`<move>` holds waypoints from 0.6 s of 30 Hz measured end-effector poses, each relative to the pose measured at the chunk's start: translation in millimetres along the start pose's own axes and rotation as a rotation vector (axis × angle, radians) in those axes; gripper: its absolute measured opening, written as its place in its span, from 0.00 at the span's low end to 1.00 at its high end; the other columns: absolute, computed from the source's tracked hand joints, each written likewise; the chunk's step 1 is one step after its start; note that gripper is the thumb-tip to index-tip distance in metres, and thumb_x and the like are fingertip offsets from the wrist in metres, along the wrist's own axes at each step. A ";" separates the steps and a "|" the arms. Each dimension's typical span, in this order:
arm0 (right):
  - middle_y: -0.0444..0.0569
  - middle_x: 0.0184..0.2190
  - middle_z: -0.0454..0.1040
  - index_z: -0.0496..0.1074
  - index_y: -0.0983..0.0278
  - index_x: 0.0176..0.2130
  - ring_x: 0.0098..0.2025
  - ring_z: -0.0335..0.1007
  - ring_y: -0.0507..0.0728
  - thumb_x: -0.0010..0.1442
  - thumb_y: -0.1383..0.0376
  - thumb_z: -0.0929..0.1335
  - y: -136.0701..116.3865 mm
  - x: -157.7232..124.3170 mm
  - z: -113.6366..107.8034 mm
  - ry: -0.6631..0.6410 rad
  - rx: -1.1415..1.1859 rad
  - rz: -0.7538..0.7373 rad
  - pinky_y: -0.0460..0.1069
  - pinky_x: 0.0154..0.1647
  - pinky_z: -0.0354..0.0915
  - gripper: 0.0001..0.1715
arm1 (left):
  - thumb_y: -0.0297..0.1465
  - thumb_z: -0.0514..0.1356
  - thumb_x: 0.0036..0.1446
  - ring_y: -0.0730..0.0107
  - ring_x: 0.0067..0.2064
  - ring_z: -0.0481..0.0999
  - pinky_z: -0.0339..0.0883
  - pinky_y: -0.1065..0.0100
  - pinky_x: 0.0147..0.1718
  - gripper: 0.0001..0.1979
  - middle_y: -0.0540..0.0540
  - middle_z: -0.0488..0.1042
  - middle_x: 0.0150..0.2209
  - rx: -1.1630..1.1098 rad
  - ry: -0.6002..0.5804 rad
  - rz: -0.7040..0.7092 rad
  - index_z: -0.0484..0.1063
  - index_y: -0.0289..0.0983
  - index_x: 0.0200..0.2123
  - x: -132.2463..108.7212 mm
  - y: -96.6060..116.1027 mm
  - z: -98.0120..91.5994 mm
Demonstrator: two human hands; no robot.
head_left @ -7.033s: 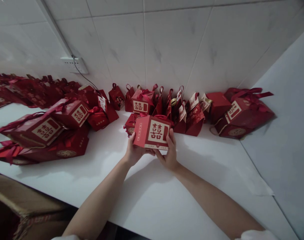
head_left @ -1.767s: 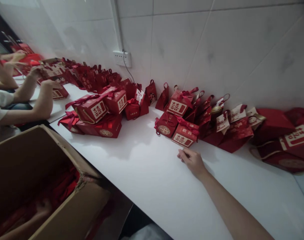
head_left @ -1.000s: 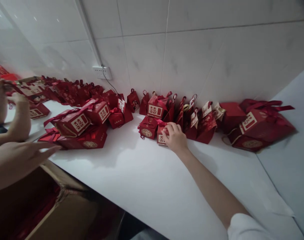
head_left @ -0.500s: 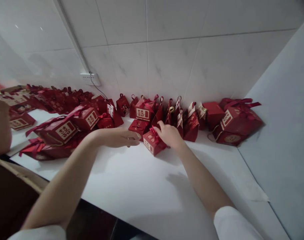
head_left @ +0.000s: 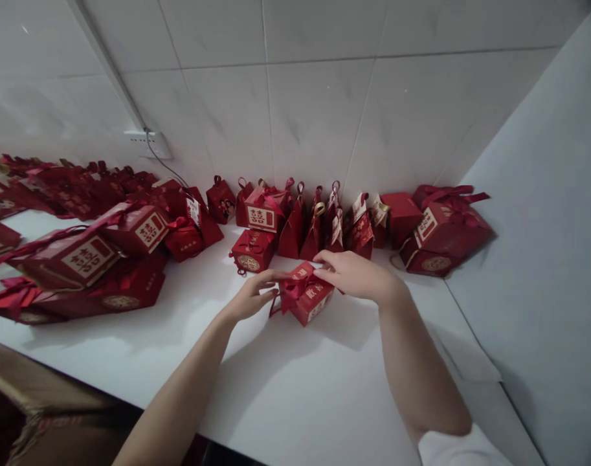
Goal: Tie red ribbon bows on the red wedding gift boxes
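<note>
A small red gift box (head_left: 312,303) with a dark red ribbon bow stands on the white table, turned at an angle. From the left, my left hand (head_left: 256,292) holds it, fingers on its upper edge beside the bow. Opposite, my right hand (head_left: 351,275) has its fingers and thumb curled at the box's upper right edge. Part of the far side is hidden by the right hand. Just behind to the left, another red box (head_left: 252,252) with a round gold emblem sits below a box with a cream label (head_left: 262,217).
Several upright red bags (head_left: 314,230) line the tiled wall. Larger red boxes are stacked at left (head_left: 86,259) and at right (head_left: 448,236) by a pale panel (head_left: 547,259). A power strip (head_left: 148,144) hangs on the wall, and a cardboard box (head_left: 57,414) stands below the table's front edge.
The small box has come forward and turned, away from the stacked pair. My left hand has moved from beside that pair onto it. The view has swung right.
</note>
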State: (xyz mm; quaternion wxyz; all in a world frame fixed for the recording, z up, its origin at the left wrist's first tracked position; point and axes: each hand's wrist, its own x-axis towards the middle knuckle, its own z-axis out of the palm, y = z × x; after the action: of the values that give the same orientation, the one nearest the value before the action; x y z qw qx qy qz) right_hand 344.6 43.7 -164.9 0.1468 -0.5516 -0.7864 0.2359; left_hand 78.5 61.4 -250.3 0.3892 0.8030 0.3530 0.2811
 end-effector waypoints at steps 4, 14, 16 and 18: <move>0.59 0.38 0.79 0.74 0.66 0.44 0.34 0.75 0.61 0.67 0.59 0.60 -5.7 8.8 16.4 -0.044 -0.201 0.111 0.49 0.28 0.58 0.18 | 0.34 0.55 0.64 0.57 0.54 0.72 0.65 0.57 0.54 0.13 0.39 0.74 0.50 -0.163 0.083 -0.018 0.75 0.36 0.47 -4.5 -13.8 5.9; 0.52 0.31 0.78 0.73 0.62 0.35 0.30 0.72 0.57 0.66 0.61 0.61 0.9 13.8 18.9 -0.121 -0.108 0.036 0.48 0.28 0.55 0.15 | 0.35 0.65 0.57 0.54 0.57 0.69 0.62 0.55 0.57 0.13 0.36 0.68 0.56 -0.210 -0.091 0.004 0.70 0.36 0.43 -12.7 5.8 1.0; 0.49 0.29 0.78 0.72 0.61 0.32 0.28 0.71 0.55 0.66 0.58 0.61 4.8 15.2 15.4 -0.166 -0.057 0.012 0.48 0.27 0.56 0.16 | 0.34 0.64 0.57 0.56 0.56 0.69 0.63 0.55 0.56 0.11 0.36 0.68 0.56 -0.252 -0.090 -0.003 0.68 0.36 0.40 -12.0 3.2 1.8; 0.47 0.27 0.77 0.72 0.61 0.32 0.27 0.70 0.55 0.65 0.54 0.62 8.4 15.6 11.4 -0.201 0.003 -0.011 0.47 0.26 0.57 0.17 | 0.34 0.64 0.58 0.57 0.56 0.69 0.63 0.56 0.56 0.10 0.37 0.68 0.56 -0.279 -0.097 0.000 0.67 0.36 0.39 -11.4 0.5 4.9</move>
State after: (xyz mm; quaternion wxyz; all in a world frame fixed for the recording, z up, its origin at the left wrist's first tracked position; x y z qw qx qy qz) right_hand 340.3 58.4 -179.4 0.0692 -0.5206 -0.7998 0.2906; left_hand 75.5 50.2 -254.5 0.5138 0.7537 0.2913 0.2882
